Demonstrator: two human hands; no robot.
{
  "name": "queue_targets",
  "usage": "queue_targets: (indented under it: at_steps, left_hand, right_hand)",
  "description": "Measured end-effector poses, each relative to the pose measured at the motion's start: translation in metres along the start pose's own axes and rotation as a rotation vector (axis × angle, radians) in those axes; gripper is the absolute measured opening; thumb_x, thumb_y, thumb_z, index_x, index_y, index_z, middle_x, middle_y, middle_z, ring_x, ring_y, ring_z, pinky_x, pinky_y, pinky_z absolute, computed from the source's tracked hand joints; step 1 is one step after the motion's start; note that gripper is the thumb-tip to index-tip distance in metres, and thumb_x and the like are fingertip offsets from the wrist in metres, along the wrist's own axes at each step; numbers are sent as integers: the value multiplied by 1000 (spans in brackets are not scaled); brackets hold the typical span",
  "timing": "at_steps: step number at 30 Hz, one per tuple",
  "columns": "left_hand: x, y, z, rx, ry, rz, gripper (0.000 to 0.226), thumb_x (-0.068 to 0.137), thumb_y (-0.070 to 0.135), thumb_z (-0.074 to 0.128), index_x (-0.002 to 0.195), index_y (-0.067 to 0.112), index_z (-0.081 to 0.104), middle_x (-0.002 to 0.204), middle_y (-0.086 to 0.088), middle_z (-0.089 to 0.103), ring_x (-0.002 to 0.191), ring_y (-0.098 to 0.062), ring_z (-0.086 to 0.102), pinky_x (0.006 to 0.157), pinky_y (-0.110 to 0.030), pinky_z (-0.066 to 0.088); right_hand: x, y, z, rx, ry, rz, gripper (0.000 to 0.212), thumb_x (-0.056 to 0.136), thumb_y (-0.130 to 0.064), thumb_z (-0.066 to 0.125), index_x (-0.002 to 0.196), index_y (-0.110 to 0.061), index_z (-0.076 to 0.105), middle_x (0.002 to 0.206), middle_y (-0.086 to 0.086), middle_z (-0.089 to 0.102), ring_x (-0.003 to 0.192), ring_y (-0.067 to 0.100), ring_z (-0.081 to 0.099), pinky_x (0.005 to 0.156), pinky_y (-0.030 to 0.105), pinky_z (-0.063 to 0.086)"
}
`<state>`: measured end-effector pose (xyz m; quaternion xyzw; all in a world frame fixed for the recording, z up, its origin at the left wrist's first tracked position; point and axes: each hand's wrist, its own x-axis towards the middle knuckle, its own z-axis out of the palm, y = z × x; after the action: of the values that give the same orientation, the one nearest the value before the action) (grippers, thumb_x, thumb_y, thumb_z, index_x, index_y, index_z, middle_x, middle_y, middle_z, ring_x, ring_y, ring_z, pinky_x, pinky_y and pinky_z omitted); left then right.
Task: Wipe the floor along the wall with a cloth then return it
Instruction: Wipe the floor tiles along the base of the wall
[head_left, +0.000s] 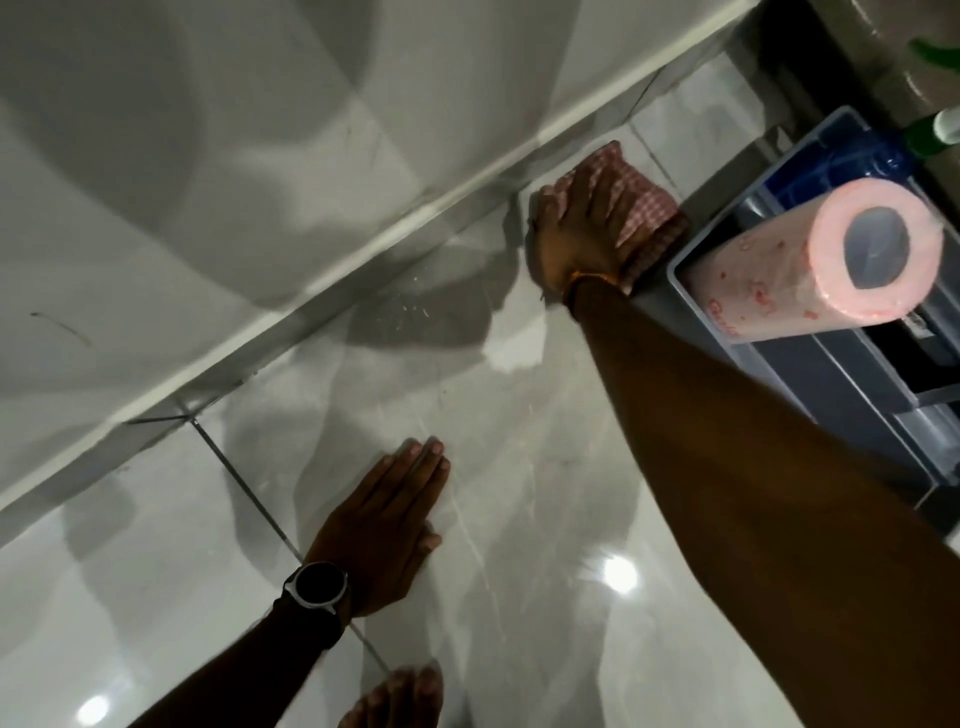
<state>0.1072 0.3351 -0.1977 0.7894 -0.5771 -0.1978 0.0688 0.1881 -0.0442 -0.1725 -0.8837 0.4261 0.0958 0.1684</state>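
A red-and-white checked cloth (639, 202) lies on the glossy grey tiled floor (519, 493), close to the white skirting (363, 260) at the foot of the wall. My right hand (576, 234) presses flat on the cloth, fingers spread over it, arm stretched forward. My left hand (387, 525), with a black watch on the wrist, rests flat on the floor nearer to me, fingers together, holding nothing. Small white specks lie on the tile just left of the cloth, by the skirting.
A grey plastic crate (831, 374) stands right of the cloth, touching it, with a pink paper-towel roll (810, 270) on top. A green bottle (930, 135) stands behind it. My toes (400, 699) show at the bottom edge.
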Motion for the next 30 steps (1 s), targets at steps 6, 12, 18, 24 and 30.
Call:
queue_targets:
  at_steps: [6,12,18,24,30]
  left_hand:
    - [-1,1,-1,13,-29,-2,81,96,39,51,164,7,20,172,-19,19,160,-35,14,129,-50,20]
    - [1,3,-3,29,-25,9,82,97,41,50,164,5,20,170,-19,28,159,-37,20,128,-51,23]
    - [-1,1,-3,33,-11,21,72,98,41,53,157,2,38,164,-21,39,155,-38,30,127,-51,24]
    - [-7,5,0,18,15,-2,46,96,38,45,113,5,72,110,-16,76,106,-40,72,98,-54,57]
    - [-5,4,-3,31,-12,-20,69,103,44,47,156,3,37,157,-20,48,149,-38,40,126,-51,28]
  right_hand:
    - [-121,-79,71,34,-52,-244,87,96,-74,5,165,-21,8,173,7,2,160,34,-2,123,68,-7]
    - [-145,-47,83,-121,-86,-751,67,104,-52,18,164,-20,23,171,5,21,159,31,15,125,63,10]
    - [-153,-74,86,-5,-111,-375,74,102,-53,18,165,-18,5,173,6,0,159,32,-5,125,64,-4]
    - [-201,-112,113,-114,-244,-868,70,103,-52,30,164,-23,16,173,-1,9,160,27,2,126,65,3]
    - [-161,-72,98,-166,-139,-742,72,101,-56,17,164,-23,18,172,-1,15,160,31,9,124,66,9]
